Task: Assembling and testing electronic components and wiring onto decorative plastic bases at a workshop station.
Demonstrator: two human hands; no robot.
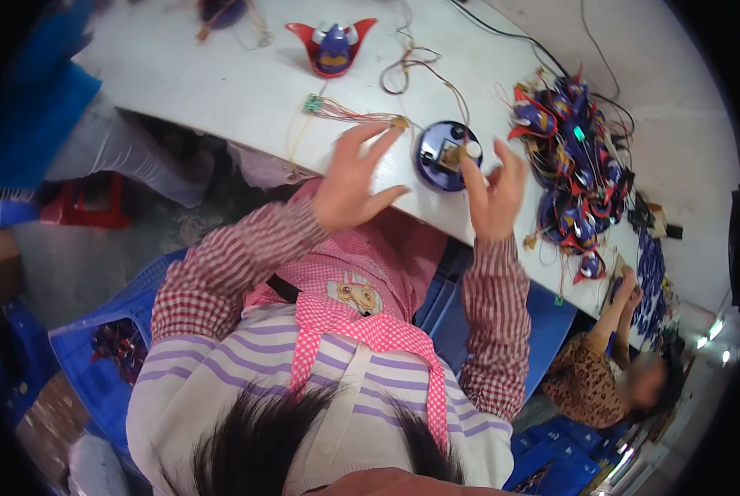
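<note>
My left hand (355,183) is over the table's near edge with its fingers spread. Its fingertips are at a small brass-coloured piece (399,122) where thin wires (353,110) end; whether they touch it is unclear. Those wires run left to a small green circuit board (312,104). My right hand (494,194) is at the right side of a round, shiny dark purple housing (438,175). The thumb reaches onto the housing, beside a white round part (472,150) and a tan square part (450,155). The other fingers stand apart, slightly bent.
A red and purple toy head piece (334,48) stands at the back of the white table (221,87). Many similar pieces lie in a wired pile (572,165) on the right. Loose cables (403,70) trail behind the housing. Another person (601,376) sits at the right; a blue-sleeved person (35,99) is at the left.
</note>
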